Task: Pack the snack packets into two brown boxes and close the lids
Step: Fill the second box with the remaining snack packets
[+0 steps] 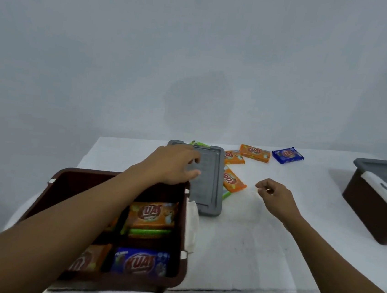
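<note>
Near left: open brown box (pixel 84 172) is filled with snack packets (pixel 153 215). Just beyond, the grey lid (pixel 207 183) is gripped at its left edge by the left hand (pixel 171 165). The right hand (pixel 277 195) is held loosely curled and empty. Loose packets (pixel 255 152) are scattered behind. A second box (pixel 367 212) is seen lidded, far right.

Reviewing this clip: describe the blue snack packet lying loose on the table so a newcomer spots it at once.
Start at the white table; near its far edge, loose snack packets lie to the right of the grey lid. The blue packet is the rightmost of them, beside an orange packet. It is the only blue one outside the open brown box.
</note>
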Available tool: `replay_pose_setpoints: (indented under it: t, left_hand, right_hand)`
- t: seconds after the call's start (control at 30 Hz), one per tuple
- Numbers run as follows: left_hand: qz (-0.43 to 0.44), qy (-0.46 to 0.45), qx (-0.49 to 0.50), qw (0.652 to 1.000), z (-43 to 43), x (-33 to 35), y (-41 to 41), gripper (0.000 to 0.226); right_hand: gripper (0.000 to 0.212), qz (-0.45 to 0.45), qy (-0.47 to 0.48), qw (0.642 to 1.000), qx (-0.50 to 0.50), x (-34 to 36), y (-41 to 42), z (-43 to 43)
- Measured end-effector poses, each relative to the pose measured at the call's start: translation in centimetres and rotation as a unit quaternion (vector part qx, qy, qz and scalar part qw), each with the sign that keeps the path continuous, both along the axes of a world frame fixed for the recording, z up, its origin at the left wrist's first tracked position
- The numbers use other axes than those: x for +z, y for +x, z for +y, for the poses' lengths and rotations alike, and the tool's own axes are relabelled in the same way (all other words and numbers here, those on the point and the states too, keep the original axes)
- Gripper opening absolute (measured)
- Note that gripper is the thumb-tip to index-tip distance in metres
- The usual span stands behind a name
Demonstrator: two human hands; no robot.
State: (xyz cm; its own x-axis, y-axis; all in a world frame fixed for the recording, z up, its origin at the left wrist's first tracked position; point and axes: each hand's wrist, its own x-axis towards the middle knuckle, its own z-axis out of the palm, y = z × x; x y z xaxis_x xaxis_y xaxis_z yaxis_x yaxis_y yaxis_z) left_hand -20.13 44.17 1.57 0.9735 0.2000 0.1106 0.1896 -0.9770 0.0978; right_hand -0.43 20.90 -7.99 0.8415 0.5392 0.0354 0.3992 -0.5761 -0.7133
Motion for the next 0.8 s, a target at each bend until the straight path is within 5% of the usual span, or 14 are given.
replay_pose_setpoints:
  t: [0.23, 0.33, 0.5, 0.67, 0.8]
  left_hand:
    - [0.192, 0.005, -0.005, 0.981, -5.2, -1.3, 11.2, 0.047]
    - [0.221, -0.076, 0.038, 0.972, -7.5, -2.7, 15.8, 0.059]
    - [0.136, -0.100, 0.094, 0.981, -9.6, -7.8, 20.9, 0.072]
    - [0.084, 0.026, 0.183, 0.979, -11.0, -14.4, 22.1, 0.074]
    - [0.034, 0.045, 0.194, 0.979, -11.4, -15.7, 22.1, 0.075]
  right_hand:
    - [0.023, 0.004, -0.077, 0.997, -0.028, -2.4, 9.7, -4.4]
    - [0.026, 0.000, -0.096, 0.995, -0.033, -3.6, 12.9, -4.9]
    - [0.031, -0.078, -0.134, 0.988, -0.005, -4.4, 16.4, -3.8]
    - [0.043, -0.097, -0.092, 0.991, -0.006, -4.7, 19.0, -2.6]
    - [0.062, -0.120, -0.151, 0.981, 0.004, -4.9, 20.7, -1.4]
